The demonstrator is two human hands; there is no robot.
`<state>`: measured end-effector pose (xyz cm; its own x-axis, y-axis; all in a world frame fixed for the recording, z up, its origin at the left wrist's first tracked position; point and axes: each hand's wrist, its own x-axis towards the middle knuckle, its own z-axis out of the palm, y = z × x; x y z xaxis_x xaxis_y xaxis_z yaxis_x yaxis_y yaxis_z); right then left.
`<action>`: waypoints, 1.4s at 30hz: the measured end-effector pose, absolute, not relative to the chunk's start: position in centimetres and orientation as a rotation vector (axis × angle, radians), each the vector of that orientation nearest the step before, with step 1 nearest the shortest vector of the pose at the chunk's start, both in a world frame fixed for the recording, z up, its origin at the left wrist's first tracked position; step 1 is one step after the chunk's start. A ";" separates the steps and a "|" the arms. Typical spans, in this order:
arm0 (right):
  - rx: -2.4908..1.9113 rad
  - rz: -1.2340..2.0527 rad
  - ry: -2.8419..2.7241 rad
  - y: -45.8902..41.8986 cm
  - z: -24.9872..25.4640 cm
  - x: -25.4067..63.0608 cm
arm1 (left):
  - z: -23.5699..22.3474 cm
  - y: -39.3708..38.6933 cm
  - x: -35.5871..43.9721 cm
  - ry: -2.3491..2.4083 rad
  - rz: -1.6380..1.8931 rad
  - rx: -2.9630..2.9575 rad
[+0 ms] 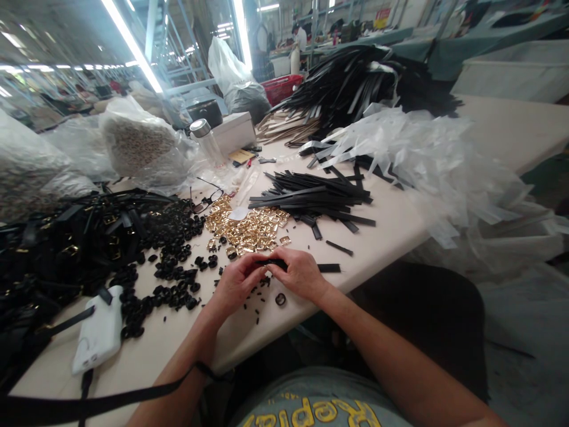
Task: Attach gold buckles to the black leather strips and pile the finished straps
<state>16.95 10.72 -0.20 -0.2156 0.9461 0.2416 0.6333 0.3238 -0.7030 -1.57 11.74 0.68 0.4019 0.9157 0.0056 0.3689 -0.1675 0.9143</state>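
My left hand point(240, 280) and my right hand point(300, 271) meet over the table near its front edge. Both are closed, fingertips pinching a black strap point(273, 262) between them. A strap end point(329, 268) sticks out to the right of my right hand; whether it belongs to the held piece is hidden. Just beyond my fingers lies a heap of gold buckles point(249, 228). A single black loop point(280, 299) and several tiny black bits lie below my hands. Farther back is a pile of cut black straps point(311, 196).
Black loops point(178, 284) spread at left, beside buckled straps point(102, 231) and a white power bank point(98, 329) with a cable. Glasses point(207, 201), a clear bottle point(207, 139) and filled plastic bags point(137, 139) stand behind. White plastic strips point(400, 142) hang over the right edge.
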 end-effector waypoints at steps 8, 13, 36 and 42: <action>-1.384 0.612 -1.940 10.7 -0.3 16.9 | 0.9 11.6 -1.5 1.115 0.747 1.752; -1.382 0.611 -1.943 10.7 -0.3 16.9 | 1.1 11.6 -1.4 1.107 0.760 1.755; -1.379 0.599 -1.942 10.8 -0.1 16.9 | 1.2 11.6 -1.4 1.114 0.746 1.772; -1.379 0.591 -1.947 10.8 -0.2 16.9 | 1.1 11.6 -1.4 1.116 0.730 1.759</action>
<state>16.91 10.76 -0.21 -0.2167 0.9409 0.2603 0.6373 0.3384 -0.6924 -1.38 11.56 1.08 0.4178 0.9084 0.0137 0.3762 -0.1867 0.9075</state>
